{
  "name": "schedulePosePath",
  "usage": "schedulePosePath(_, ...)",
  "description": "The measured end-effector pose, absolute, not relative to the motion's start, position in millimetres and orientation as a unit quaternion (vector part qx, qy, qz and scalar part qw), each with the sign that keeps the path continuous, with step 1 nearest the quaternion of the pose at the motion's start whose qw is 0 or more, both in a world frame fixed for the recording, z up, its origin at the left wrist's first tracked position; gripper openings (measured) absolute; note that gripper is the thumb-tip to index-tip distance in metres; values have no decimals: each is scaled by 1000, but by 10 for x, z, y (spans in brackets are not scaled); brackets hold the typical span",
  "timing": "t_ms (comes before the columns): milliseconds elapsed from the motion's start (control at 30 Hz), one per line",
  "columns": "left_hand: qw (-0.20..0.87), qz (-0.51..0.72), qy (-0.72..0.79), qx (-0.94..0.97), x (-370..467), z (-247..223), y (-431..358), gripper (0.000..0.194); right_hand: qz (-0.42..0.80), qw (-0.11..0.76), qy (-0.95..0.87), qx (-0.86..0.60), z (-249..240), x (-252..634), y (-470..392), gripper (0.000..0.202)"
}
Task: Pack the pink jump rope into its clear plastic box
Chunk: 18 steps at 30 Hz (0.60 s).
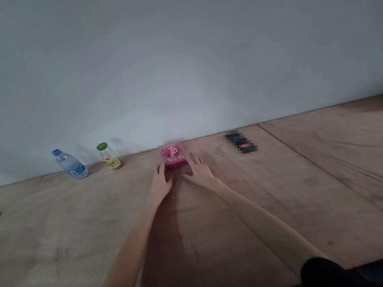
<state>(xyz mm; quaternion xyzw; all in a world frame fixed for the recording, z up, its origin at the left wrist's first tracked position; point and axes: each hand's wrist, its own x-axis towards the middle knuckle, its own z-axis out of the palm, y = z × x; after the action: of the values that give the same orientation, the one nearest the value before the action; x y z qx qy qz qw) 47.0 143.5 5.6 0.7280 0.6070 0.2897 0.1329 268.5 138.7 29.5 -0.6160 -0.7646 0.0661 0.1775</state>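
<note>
A pink box with a clear top and a light pink cord-like shape inside (172, 154) lies on the wooden surface close to the wall. My left hand (161, 183) is at the box's near left corner, its fingers apart and pointing forward. At the right side is my right hand (201, 170), with fingers spread and the fingertips beside the box's edge. Both hands seem to touch the box or come very close to it; exact contact is too small to tell.
Left of the box stand a glass jar with a green lid (109, 156) and a clear plastic bottle with a blue cap (70, 164). A dark, pixelated object (241, 142) lies to the right. Behind everything rises a pale wall (178, 58). A seam (310, 161) crosses the wooden surface (199, 239).
</note>
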Motion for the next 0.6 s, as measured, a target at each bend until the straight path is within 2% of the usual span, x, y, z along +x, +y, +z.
schedulePosePath(67,125,276,591,748,449,-50,1199,93,67,194,-790,-578,162,2730,1192,105)
schedulePosePath(167,124,217,549,797,393,-162,809,88,107,208,-842,-486,-4,2799,830,99)
schedulePosePath(300,144,125,447,874,275,-138,367,89,141,171,-888,-403,-48,2889,340,94)
schedulePosePath(500,169,72,379,907,193,-2,11,109,170,140,-899,-379,65,3003,-78,103)
schedulePosePath(600,167,75,369,911,220,26,-76,108,176,122,-898,-384,108,3013,-140,104)
